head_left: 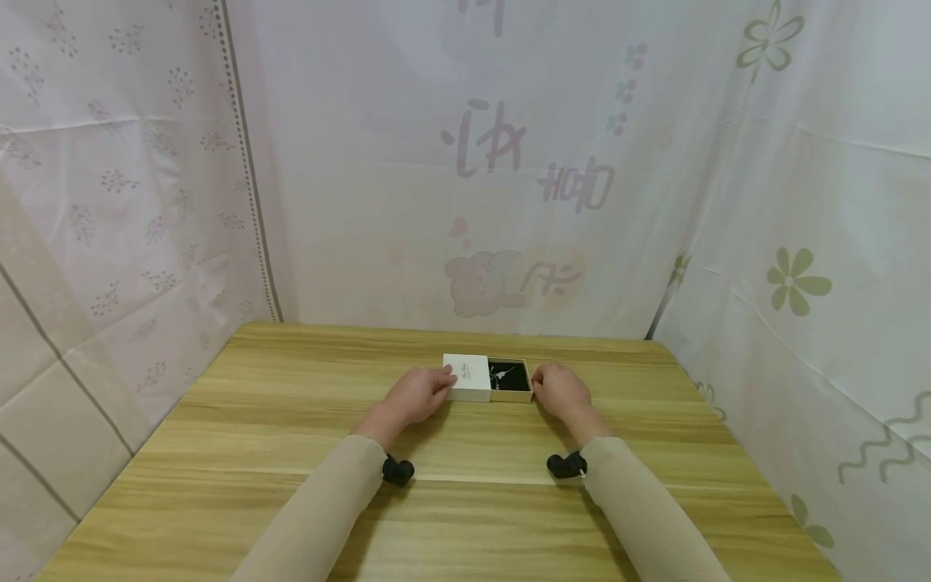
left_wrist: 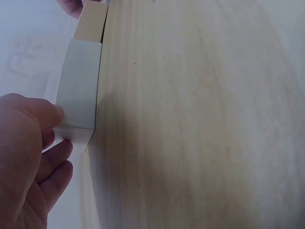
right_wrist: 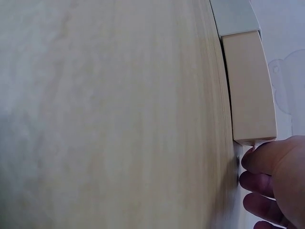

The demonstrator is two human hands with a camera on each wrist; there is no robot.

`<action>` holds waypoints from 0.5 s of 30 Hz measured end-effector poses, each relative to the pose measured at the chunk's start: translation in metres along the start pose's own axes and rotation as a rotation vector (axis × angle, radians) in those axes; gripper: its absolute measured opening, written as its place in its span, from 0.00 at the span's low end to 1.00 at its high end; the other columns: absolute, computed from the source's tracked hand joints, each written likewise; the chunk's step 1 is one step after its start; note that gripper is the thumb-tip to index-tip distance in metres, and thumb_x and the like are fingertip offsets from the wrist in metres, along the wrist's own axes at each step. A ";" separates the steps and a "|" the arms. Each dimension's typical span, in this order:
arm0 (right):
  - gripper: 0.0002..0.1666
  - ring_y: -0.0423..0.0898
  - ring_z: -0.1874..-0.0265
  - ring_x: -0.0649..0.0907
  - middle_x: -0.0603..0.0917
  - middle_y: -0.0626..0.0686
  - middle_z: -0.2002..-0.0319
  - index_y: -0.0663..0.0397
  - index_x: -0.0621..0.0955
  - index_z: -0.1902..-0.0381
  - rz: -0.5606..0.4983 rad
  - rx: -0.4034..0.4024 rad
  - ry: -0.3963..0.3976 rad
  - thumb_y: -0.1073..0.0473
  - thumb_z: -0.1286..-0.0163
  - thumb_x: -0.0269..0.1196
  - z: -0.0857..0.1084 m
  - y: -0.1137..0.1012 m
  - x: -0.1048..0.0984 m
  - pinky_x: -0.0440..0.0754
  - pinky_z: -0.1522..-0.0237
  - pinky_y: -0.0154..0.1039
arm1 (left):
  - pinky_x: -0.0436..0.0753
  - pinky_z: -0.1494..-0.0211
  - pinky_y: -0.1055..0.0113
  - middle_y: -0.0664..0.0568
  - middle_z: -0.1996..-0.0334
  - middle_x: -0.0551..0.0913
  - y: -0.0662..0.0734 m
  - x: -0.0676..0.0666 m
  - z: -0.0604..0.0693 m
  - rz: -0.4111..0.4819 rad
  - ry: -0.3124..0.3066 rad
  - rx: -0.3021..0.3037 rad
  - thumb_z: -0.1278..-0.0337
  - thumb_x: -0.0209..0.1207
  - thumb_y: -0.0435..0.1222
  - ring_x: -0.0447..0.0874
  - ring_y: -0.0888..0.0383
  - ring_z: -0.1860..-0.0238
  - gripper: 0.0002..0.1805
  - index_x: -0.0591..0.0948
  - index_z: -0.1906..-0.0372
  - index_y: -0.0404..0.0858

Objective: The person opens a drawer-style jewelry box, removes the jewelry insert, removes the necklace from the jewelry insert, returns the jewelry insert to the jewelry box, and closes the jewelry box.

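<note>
A small white box sleeve with fine print lies on the table, its tan inner tray drawn partly out to the right. Black lining in the tray bears a silvery piece of jewellery. My left hand grips the sleeve's left end, with the thumb on its near side in the left wrist view. At the tray's outer end, my right hand pinches a tiny tab between thumb and forefinger; the other fingers are curled below.
The wooden table extends around the box. Patterned pale curtains hang behind it and at both sides. Each wrist wears a small black device, one left and one right, below beige sleeves.
</note>
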State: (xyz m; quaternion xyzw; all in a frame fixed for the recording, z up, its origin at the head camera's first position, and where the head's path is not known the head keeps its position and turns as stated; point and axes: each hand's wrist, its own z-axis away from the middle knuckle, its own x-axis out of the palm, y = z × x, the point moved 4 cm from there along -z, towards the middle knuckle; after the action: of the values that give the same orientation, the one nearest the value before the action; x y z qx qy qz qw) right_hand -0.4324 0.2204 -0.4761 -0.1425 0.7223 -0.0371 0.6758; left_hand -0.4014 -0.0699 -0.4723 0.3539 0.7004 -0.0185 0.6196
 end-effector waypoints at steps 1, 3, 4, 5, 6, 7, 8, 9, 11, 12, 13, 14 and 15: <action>0.11 0.59 0.46 0.89 0.90 0.58 0.45 0.52 0.91 0.50 0.001 0.000 0.001 0.57 0.17 0.63 0.000 0.000 0.000 0.89 0.45 0.60 | 0.79 0.21 0.50 0.45 0.24 0.80 0.000 0.000 0.000 0.002 0.002 0.001 0.16 0.59 0.36 0.81 0.44 0.24 0.19 0.86 0.30 0.39; 0.11 0.59 0.46 0.89 0.90 0.58 0.45 0.51 0.91 0.49 -0.005 0.005 -0.002 0.57 0.17 0.63 0.000 0.001 0.000 0.89 0.45 0.60 | 0.79 0.21 0.50 0.45 0.24 0.80 0.000 -0.001 0.000 0.005 0.003 0.000 0.16 0.59 0.36 0.81 0.44 0.24 0.19 0.86 0.30 0.39; 0.11 0.59 0.46 0.89 0.90 0.58 0.45 0.51 0.90 0.49 -0.009 0.007 -0.004 0.57 0.17 0.62 0.000 0.001 0.000 0.89 0.45 0.60 | 0.79 0.21 0.50 0.45 0.24 0.80 0.000 -0.001 0.000 0.005 0.002 -0.001 0.16 0.59 0.36 0.81 0.44 0.24 0.19 0.86 0.30 0.39; 0.12 0.59 0.46 0.89 0.91 0.58 0.45 0.52 0.90 0.48 -0.012 0.007 -0.005 0.58 0.17 0.61 0.000 0.001 0.000 0.89 0.45 0.60 | 0.79 0.21 0.50 0.45 0.24 0.80 0.000 -0.001 0.000 0.004 0.002 -0.001 0.16 0.59 0.36 0.81 0.44 0.24 0.19 0.86 0.30 0.39; 0.13 0.59 0.46 0.89 0.91 0.58 0.45 0.52 0.90 0.47 -0.019 0.010 -0.005 0.58 0.17 0.60 0.000 0.001 -0.001 0.89 0.45 0.60 | 0.79 0.21 0.50 0.45 0.24 0.80 -0.001 0.000 0.000 0.002 -0.001 -0.003 0.16 0.59 0.36 0.80 0.44 0.24 0.19 0.86 0.30 0.39; 0.14 0.60 0.45 0.89 0.91 0.58 0.44 0.52 0.90 0.46 -0.024 0.015 -0.005 0.58 0.17 0.59 -0.001 0.001 -0.001 0.89 0.44 0.60 | 0.79 0.21 0.50 0.45 0.24 0.80 -0.001 0.000 0.000 0.000 -0.003 -0.005 0.16 0.59 0.36 0.80 0.45 0.24 0.19 0.86 0.30 0.39; 0.15 0.60 0.44 0.89 0.91 0.58 0.43 0.53 0.89 0.44 -0.030 0.017 -0.005 0.58 0.18 0.58 -0.001 0.001 -0.002 0.89 0.44 0.61 | 0.79 0.21 0.50 0.46 0.24 0.79 -0.002 0.000 -0.001 0.000 -0.007 -0.010 0.16 0.59 0.36 0.80 0.45 0.24 0.19 0.86 0.30 0.40; 0.16 0.61 0.43 0.89 0.90 0.59 0.42 0.54 0.88 0.43 -0.034 0.018 -0.002 0.58 0.18 0.57 -0.001 0.001 -0.003 0.89 0.44 0.61 | 0.79 0.21 0.50 0.45 0.24 0.79 -0.002 0.001 -0.001 -0.001 -0.008 -0.010 0.16 0.59 0.36 0.80 0.45 0.24 0.19 0.86 0.30 0.39; 0.19 0.62 0.43 0.89 0.90 0.60 0.40 0.55 0.87 0.39 -0.045 0.022 0.008 0.58 0.18 0.55 -0.002 0.000 -0.005 0.88 0.44 0.62 | 0.79 0.21 0.50 0.46 0.24 0.79 -0.002 0.001 -0.001 -0.002 -0.011 -0.009 0.16 0.59 0.36 0.80 0.45 0.24 0.19 0.86 0.30 0.39; 0.20 0.62 0.43 0.89 0.90 0.61 0.40 0.56 0.86 0.38 -0.048 0.022 0.014 0.58 0.18 0.54 -0.002 0.000 -0.006 0.89 0.45 0.62 | 0.79 0.21 0.49 0.45 0.24 0.79 -0.002 0.001 -0.001 -0.001 -0.011 -0.007 0.16 0.59 0.36 0.80 0.45 0.24 0.19 0.86 0.30 0.39; 0.21 0.62 0.45 0.89 0.89 0.61 0.39 0.56 0.85 0.36 -0.056 0.024 0.019 0.57 0.17 0.54 -0.003 -0.001 -0.007 0.89 0.46 0.61 | 0.79 0.21 0.49 0.45 0.24 0.79 -0.002 0.001 -0.001 0.002 -0.011 -0.005 0.16 0.59 0.36 0.80 0.45 0.24 0.19 0.86 0.30 0.39; 0.21 0.61 0.47 0.90 0.89 0.61 0.39 0.56 0.85 0.35 -0.063 0.023 0.026 0.56 0.17 0.54 -0.003 -0.002 -0.009 0.89 0.48 0.60 | 0.79 0.21 0.49 0.45 0.24 0.79 -0.002 0.001 -0.001 0.007 -0.011 -0.003 0.16 0.59 0.36 0.80 0.44 0.24 0.19 0.86 0.30 0.39; 0.22 0.59 0.49 0.90 0.90 0.60 0.40 0.56 0.84 0.34 -0.068 0.021 0.034 0.55 0.16 0.54 -0.004 -0.003 -0.010 0.89 0.50 0.59 | 0.79 0.21 0.49 0.44 0.24 0.79 -0.002 0.001 -0.001 0.011 -0.010 0.000 0.16 0.59 0.36 0.80 0.44 0.24 0.19 0.86 0.30 0.38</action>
State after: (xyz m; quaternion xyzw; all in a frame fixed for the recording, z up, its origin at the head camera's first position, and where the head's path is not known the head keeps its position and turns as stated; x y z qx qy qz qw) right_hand -0.4351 0.2190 -0.4657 -0.1592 0.7277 -0.0703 0.6634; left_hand -0.4032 -0.0708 -0.4738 0.3574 0.6954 -0.0168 0.6232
